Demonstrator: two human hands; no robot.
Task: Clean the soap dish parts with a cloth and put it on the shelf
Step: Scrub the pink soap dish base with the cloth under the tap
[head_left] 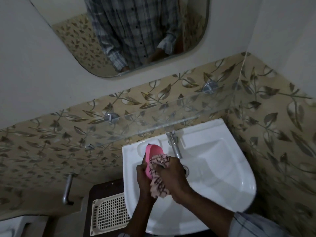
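We stand over a white sink (222, 168), with a glass shelf (153, 117) on the tiled wall above it. Our right hand (172, 177) clutches a patterned cloth (158, 183) against the pink soap dish (153, 151), which our left hand (144, 175) grips over the basin's left side.

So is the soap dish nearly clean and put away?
Nothing looks finished yet. The left hand holds the pink soap dish part over the sink while the right hand rubs it with the cloth. Left to do: setting it on the glass shelf.
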